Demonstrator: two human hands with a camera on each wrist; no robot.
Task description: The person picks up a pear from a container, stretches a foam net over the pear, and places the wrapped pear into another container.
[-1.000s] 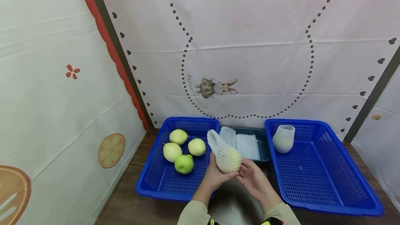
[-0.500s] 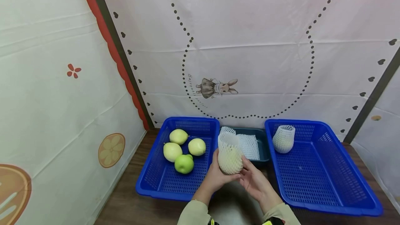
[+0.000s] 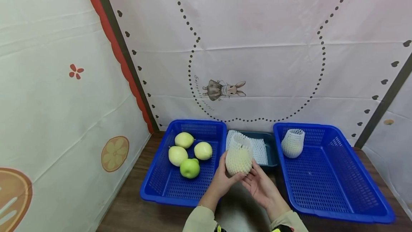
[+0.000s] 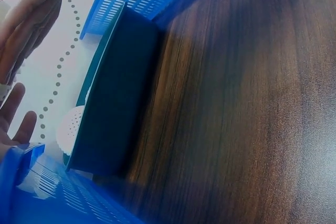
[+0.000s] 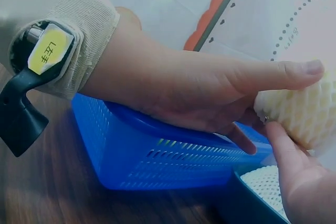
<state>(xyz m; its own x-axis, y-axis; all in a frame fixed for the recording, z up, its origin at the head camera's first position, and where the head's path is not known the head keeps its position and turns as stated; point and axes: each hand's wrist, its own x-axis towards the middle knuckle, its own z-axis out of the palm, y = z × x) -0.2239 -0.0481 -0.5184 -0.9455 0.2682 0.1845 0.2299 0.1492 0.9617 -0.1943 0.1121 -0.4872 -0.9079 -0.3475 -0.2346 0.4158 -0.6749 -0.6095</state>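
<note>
A pale yellow pear in a white foam net sleeve (image 3: 239, 161) is held up in front of the dark green tray, the sleeve's loose end standing above it. My left hand (image 3: 222, 179) grips it from the left, thumb across the near side. From the lower right, my right hand (image 3: 259, 185) holds it with fingertips against the net. In the right wrist view the netted pear (image 5: 307, 109) sits between the left thumb above and the right thumb below. The left wrist view catches only parts of the hands, at its left edge.
The left blue basket (image 3: 151, 185) holds three yellow pears (image 3: 177, 156) and a green apple (image 3: 190, 168). Flat foam nets (image 3: 259, 151) lie in the dark green tray (image 3: 271, 149). In the right blue basket (image 3: 322, 178) stands another netted fruit (image 3: 293, 143). Patterned cloth (image 3: 257, 46) hangs behind.
The netted pear has turned between my hands: the sleeve's loose end, earlier pointing up and left, now stands upright and opens toward the head camera. The baskets' contents stay the same.
</note>
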